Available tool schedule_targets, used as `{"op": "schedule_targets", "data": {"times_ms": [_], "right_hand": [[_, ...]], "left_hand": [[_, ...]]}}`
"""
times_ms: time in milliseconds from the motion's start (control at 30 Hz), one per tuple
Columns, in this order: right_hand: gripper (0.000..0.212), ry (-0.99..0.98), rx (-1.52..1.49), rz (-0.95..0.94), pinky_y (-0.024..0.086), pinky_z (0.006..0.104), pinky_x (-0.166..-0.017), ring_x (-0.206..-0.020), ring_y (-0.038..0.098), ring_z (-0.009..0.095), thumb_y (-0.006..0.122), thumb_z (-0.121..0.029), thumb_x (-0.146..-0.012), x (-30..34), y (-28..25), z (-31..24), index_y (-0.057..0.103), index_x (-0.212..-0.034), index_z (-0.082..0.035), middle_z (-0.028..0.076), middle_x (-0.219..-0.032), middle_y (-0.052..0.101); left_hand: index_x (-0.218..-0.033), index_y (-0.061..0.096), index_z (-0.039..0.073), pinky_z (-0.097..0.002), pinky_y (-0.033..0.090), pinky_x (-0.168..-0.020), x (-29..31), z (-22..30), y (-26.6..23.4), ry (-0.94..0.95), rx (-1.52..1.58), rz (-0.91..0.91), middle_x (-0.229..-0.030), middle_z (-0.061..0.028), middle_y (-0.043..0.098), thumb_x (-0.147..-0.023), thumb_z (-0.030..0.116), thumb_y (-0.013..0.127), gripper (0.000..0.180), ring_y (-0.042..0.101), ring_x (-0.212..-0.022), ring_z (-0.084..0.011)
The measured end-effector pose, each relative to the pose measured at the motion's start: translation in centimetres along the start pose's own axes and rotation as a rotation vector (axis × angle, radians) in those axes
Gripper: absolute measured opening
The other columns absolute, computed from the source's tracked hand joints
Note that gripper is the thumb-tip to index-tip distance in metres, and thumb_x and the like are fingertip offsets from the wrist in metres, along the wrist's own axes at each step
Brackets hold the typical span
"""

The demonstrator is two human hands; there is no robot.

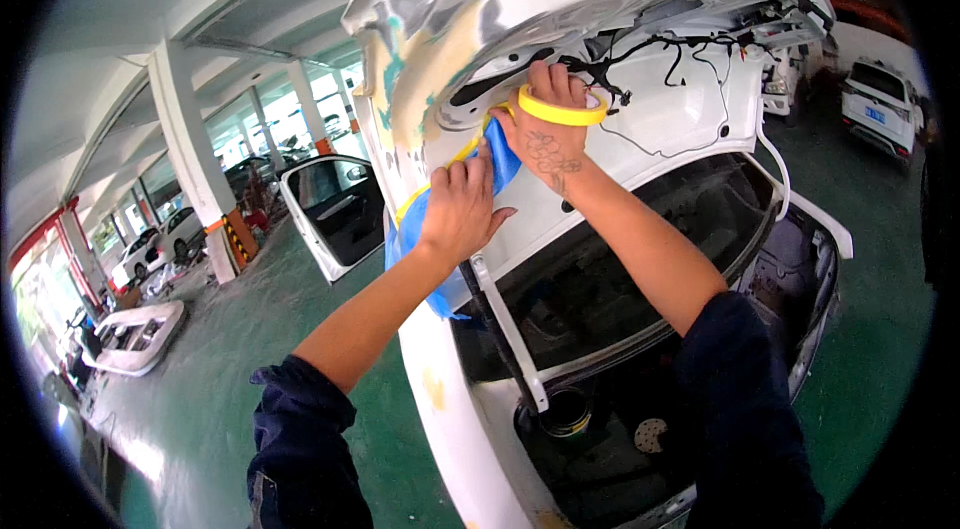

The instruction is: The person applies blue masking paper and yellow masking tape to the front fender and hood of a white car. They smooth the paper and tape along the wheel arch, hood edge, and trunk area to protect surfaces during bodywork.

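Observation:
The raised white tailgate (680,99) of a car bears cream filler and grey patches on its left side. Along its inner left edge runs a blue masking sheet (408,229) bordered by yellow tape. My left hand (460,209) presses its outstretched fingers against the sheet and its taped edge. Just above and to the right, my right hand (550,129) carries a roll of yellow masking tape (540,113) looped around its fingers. Its fingertips bend over at the panel's edge, close to the sheet's upper end, and are partly hidden.
Black wiring (640,54) hangs from the tailgate. Below, a strut (505,329) rises from the boot, where another tape roll (570,416) and a round perforated disc (650,435) lie. An open car door (335,214) stands left, near a pillar (195,149). A white car (878,109) is parked right.

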State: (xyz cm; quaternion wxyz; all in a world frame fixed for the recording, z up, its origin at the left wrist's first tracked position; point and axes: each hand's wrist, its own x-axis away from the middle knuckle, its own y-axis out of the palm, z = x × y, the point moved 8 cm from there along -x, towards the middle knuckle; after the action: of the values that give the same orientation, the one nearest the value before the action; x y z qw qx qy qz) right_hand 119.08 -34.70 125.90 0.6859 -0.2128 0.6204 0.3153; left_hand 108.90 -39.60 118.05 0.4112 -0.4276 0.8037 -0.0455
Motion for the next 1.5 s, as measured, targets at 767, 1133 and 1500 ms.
{"op": "schedule_targets", "data": {"times_ms": [767,1133,1500], "right_hand": [[0.03,-0.152,-0.367,-0.063,0.042,0.045,-0.083,-0.1,0.052,0.03,0.08,-0.031,-0.071,1.2,-2.1,4.9,0.066,-0.082,-0.007,0.011,-0.101,0.054],[0.016,-0.505,-0.17,0.4,0.042,0.0405,-0.091,-0.104,0.052,0.024,0.074,-0.023,-0.07,-2.1,-6.1,0.1,0.062,-0.076,-0.014,0.004,-0.102,0.058],[0.017,-0.398,-0.178,0.166,0.042,0.0464,-0.082,-0.101,0.054,0.031,0.071,-0.023,-0.084,-3.3,-2.4,1.3,0.069,-0.096,-0.012,0.008,-0.103,0.059]], "left_hand": [[-0.146,0.032,-0.019,-0.0375,0.039,-0.079,-3.3,0.9,-0.2,-0.221,-0.105,-0.055,-0.089,-0.012,0.058,-0.087,0.058,0.061,0.101,0.056,-0.083,-0.0252],[-0.132,0.045,-0.019,-0.0474,0.041,-0.089,-6.7,2.7,-0.6,-0.501,0.19,-0.046,-0.099,-0.0219,0.067,-0.083,0.051,0.066,0.088,0.064,-0.085,-0.0267],[-0.143,0.038,-0.014,-0.0486,0.045,-0.087,-4.0,1.1,-4.9,-0.596,0.447,0.208,-0.111,-0.0206,0.061,-0.081,0.037,0.069,0.086,0.061,-0.102,-0.0333]]}}
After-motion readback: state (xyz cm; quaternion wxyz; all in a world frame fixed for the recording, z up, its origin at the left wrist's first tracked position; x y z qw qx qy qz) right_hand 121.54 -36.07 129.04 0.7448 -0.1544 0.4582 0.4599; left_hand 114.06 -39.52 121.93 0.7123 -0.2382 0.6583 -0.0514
